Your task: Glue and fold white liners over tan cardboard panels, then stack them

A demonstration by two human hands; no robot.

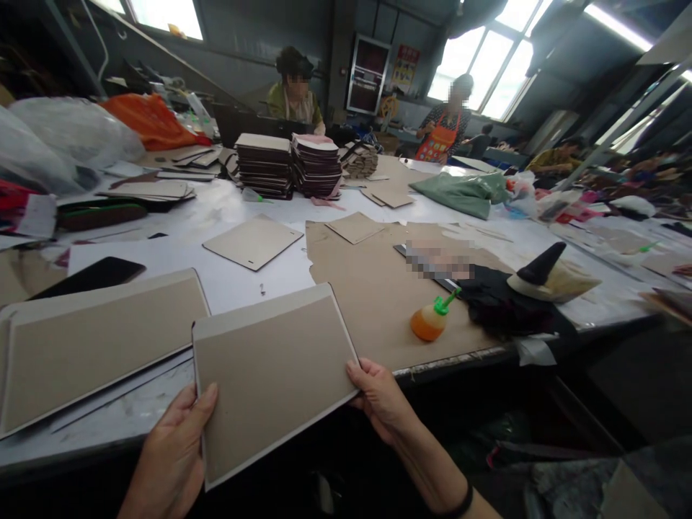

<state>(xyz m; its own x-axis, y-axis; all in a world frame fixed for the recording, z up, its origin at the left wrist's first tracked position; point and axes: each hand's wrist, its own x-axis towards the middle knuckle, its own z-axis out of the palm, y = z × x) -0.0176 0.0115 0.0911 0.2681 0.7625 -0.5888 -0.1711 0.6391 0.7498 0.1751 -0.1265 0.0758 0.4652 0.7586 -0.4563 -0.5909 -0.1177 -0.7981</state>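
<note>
A grey-brown board [270, 382] with pale edges is held up in front of me, tilted, over the table's front edge. My left hand [176, 447] grips its left side, thumb on top and fingers underneath. At its right corner my right hand [381, 396] pinches the edge between thumb and fingers. Just left of it lies a similar, larger board [102, 346] on the table. Beyond the held board rests a diamond-turned board [253, 241] with two small slots. A bottle [429, 322] of orange liquid with a green spout stands on brown paper [351, 281] to the right.
Stacks of dark-edged pieces [264, 166] stand at the back of the white table [178, 249]. A black cloth [508, 303], a dark-handled tool [545, 265] and a green cloth [459, 191] lie rightward. Plastic bags [76, 137] are at left. Several people are beyond.
</note>
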